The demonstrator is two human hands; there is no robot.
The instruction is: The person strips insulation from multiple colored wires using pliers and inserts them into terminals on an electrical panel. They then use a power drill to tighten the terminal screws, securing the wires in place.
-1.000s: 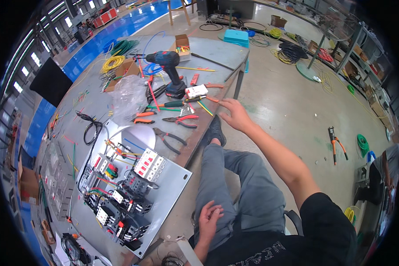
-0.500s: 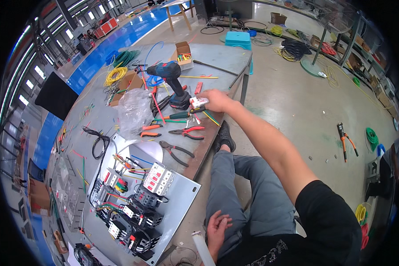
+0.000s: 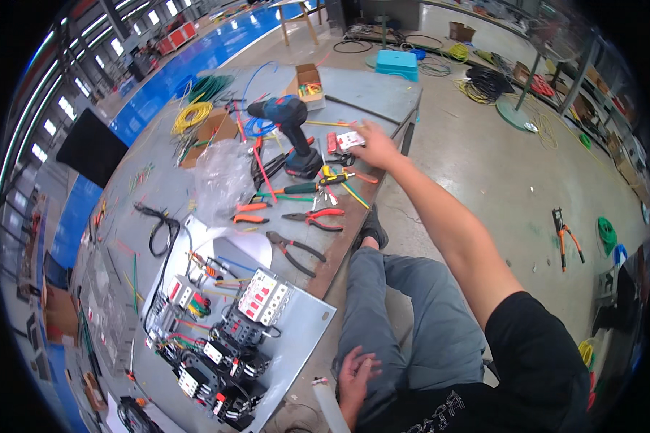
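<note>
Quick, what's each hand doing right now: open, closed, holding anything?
Left hand: open, loosely curled, nothing seen in it.
Right hand: at the small white box; whether it grips or only touches it cannot be told.

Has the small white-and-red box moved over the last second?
Yes: judged against the cordless drill, the white-and-red box has shifted rightward and farther up the view, and is now at the right hand.
</note>
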